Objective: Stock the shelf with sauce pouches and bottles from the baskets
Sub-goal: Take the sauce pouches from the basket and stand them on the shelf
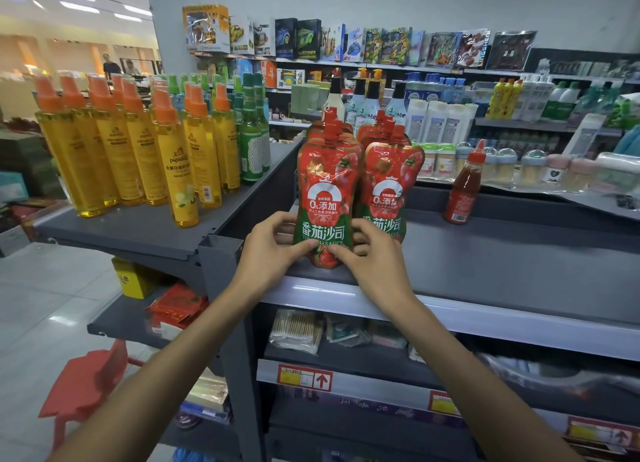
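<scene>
Grey shelf deck (502, 253), front edge: I have my left hand (273, 250) and right hand (370, 259) pinching the base of the leading tomato sauce pouch (323, 198), thumbs in front, fingers behind, evidently to seat it upright heading its row, with the second pouch row (389, 181) just beside at three o'clock.

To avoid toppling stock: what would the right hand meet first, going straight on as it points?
The right hand pinches the front red plastic tomato sauce pouch; pushed on, probably the red pouches behind it, depth unclear.
</scene>
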### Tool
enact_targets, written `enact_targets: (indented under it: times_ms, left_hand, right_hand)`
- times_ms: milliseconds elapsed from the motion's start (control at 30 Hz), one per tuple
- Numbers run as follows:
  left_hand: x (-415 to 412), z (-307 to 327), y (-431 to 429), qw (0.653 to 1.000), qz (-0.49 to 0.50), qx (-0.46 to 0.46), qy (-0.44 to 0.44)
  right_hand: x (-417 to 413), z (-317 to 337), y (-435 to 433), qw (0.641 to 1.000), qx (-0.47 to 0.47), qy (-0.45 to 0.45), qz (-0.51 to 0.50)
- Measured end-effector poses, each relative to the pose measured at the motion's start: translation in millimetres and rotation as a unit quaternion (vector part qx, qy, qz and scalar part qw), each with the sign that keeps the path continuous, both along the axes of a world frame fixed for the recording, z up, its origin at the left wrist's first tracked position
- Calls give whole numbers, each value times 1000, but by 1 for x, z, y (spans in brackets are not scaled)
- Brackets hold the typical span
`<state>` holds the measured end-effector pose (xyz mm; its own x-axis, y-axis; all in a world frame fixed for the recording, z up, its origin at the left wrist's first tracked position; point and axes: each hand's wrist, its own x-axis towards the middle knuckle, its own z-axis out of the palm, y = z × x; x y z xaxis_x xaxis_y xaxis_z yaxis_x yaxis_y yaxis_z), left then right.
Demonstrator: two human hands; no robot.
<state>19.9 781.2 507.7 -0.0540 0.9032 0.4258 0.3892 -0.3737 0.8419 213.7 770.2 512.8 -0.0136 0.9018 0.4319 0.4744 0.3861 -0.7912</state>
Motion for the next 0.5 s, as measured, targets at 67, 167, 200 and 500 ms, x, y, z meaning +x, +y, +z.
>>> enact_targets:
  times_ms: [67,167,200,500]
  left_hand:
    - [0,-2,0,1000,1,1,-2]
    - [0,-3,0,1000,2,1,-2]
    - [1,-4,0,1000,3,1,-1]
    - [3,-5,-4,1000,16,-8,9]
  right_hand:
    - [0,0,-1,1000,0,-8,2]
    - [1,1,-2,1000,-3,-19,5]
    - [1,1,-2,1000,-5,-23,6]
    - [4,3,-5,999,-23,-16,24]
